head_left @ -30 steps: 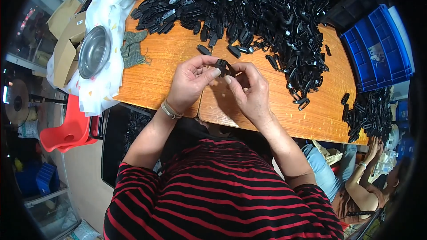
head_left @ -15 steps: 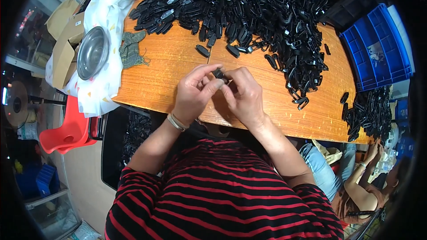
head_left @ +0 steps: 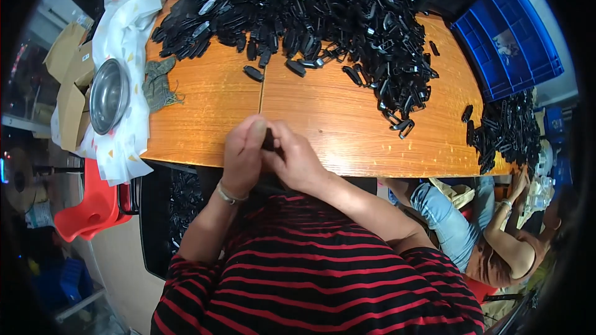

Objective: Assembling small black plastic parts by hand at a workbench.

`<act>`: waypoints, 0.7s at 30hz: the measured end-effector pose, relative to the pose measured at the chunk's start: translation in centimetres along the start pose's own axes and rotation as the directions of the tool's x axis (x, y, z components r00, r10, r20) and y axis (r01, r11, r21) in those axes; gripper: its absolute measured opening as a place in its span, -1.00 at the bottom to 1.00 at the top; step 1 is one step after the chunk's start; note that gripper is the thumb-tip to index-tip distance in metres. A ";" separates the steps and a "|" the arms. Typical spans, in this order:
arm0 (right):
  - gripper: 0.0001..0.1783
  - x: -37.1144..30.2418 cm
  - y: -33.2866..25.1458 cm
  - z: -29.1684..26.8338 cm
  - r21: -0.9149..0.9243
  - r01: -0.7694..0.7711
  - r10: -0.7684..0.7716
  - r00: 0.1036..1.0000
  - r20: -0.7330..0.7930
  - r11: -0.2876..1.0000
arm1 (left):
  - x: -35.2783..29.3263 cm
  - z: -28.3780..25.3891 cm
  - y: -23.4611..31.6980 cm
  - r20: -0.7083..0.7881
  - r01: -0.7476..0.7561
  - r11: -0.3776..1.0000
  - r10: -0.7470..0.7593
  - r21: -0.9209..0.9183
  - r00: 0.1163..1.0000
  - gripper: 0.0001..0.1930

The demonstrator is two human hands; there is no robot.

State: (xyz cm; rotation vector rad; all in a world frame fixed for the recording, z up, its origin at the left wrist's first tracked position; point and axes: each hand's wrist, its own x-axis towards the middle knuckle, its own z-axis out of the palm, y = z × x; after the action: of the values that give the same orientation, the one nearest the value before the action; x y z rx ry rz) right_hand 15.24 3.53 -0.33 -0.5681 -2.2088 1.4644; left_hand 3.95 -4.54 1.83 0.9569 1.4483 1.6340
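Note:
Close together at the table's near edge, my left hand point(head_left: 242, 156) and my right hand point(head_left: 297, 156) are both closed on a small black plastic part point(head_left: 269, 139). Most of it is hidden by the fingers, so its exact shape does not show. A bracelet circles my left wrist. Beyond the hands, a large heap of black plastic clip-like pieces point(head_left: 310, 15) covers the far side of the wooden table point(head_left: 205, 111). A few single pieces, such as one dark oblong piece point(head_left: 253, 74), lie apart in front of the heap.
At the left are a metal bowl point(head_left: 99, 96) on patterned white sheeting point(head_left: 133, 31), a grey-green glove point(head_left: 158, 84), a cardboard box point(head_left: 74, 96) and a red chair point(head_left: 93, 205). A blue crate point(head_left: 509, 37), a smaller black pile point(head_left: 509, 130) and a seated co-worker point(head_left: 506, 242) are at the right.
Both hands have drawn nearer to my body and closer together, with the black part now more covered. The whole view has shifted, with table things appearing lower and further left.

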 end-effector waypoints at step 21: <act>-0.52 7.1 3.5 -13.6 -0.796 -0.322 0.118 0.945 -0.306 0.513 | 7.9 -5.9 -0.2 0.128 -0.217 0.341 0.266 0.915 0.956 -0.76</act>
State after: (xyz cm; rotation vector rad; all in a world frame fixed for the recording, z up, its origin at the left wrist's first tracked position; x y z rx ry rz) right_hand 17.27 18.95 2.04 -1.2873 -2.6228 0.2398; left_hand -4.85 -0.07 1.60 1.8337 2.4298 0.8564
